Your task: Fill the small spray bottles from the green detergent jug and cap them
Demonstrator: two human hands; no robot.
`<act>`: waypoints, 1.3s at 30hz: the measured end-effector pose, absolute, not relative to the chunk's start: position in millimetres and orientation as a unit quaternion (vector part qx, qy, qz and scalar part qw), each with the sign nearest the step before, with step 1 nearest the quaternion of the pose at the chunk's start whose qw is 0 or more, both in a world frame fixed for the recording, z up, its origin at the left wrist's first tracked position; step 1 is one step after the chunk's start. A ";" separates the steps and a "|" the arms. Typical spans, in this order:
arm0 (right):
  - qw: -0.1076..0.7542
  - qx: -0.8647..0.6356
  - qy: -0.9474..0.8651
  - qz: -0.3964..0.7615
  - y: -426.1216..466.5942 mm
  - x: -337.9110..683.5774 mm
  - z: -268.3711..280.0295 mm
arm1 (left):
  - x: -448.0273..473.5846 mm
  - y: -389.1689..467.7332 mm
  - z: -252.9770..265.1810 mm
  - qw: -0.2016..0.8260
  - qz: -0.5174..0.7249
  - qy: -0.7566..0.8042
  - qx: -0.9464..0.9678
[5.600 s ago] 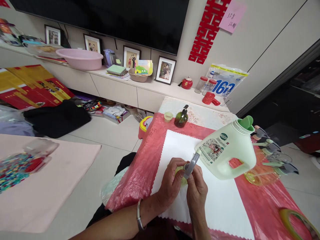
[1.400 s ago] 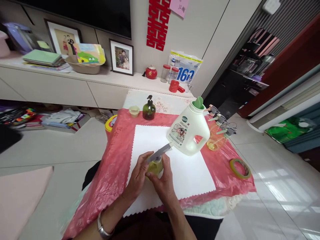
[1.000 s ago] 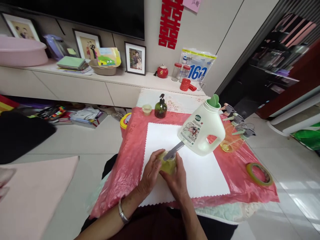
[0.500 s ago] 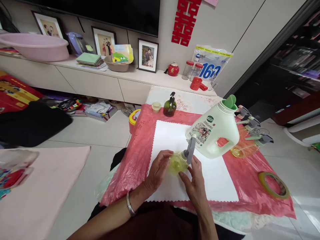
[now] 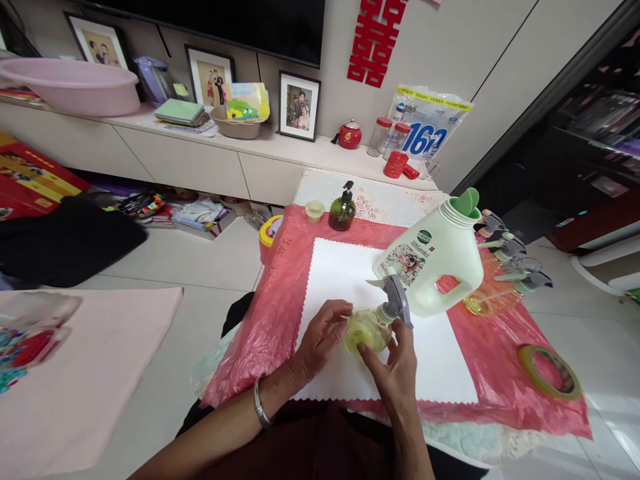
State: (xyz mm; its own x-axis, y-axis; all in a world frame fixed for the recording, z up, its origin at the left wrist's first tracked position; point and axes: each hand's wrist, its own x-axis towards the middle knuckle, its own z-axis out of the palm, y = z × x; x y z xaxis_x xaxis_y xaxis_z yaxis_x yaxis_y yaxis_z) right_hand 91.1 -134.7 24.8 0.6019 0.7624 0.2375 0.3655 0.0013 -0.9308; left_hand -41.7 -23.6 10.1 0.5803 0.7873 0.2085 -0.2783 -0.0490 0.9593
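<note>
A clear yellowish spray bottle (image 5: 373,327) with a grey trigger head is tilted over the white scallop-edged sheet (image 5: 337,273), its top leaning to the right. My right hand (image 5: 395,363) grips it, thumb across the body and fingers behind the neck. At the bottle's left side, my left hand (image 5: 320,340) is curved around it, fingertips against the plastic. Just behind stands a large pale green jug (image 5: 435,253) with a handle and a green scoop (image 5: 467,201) in its mouth.
Several spray bottles (image 5: 493,293) stand right of the jug, and a tape roll (image 5: 550,371) lies on the red plastic cover (image 5: 255,340). A dark green pump bottle (image 5: 342,212) and a small cup (image 5: 315,211) are at the back. A pink-covered surface (image 5: 115,367) is at left.
The spray bottle has shifted slightly right, and its trigger head has swung to the right and down, its nozzle now facing left. My right hand has turned with it.
</note>
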 end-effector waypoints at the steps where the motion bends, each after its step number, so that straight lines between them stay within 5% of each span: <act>1: 0.594 -0.666 -0.412 0.183 -135.9 91.6 27.3 | -41.7 -23.1 10.8 0.674 0.390 0.203 0.594; 9: 0.644 -0.568 -0.428 0.282 -137.8 90.3 43.5 | -45.3 -20.2 17.0 0.805 0.270 0.086 0.521; 19: 0.602 -0.671 -0.412 0.132 -125.9 52.1 49.6 | -35.0 -27.9 -3.7 0.597 0.394 0.244 0.655; 28: 0.633 -0.689 -0.339 0.099 -167.9 109.9 52.0 | -42.1 -17.2 7.8 0.445 0.324 0.157 0.820; 39: 0.580 -0.772 -0.254 -0.055 -233.7 285.0 58.8 | -40.9 -6.2 1.3 0.447 0.329 0.228 0.800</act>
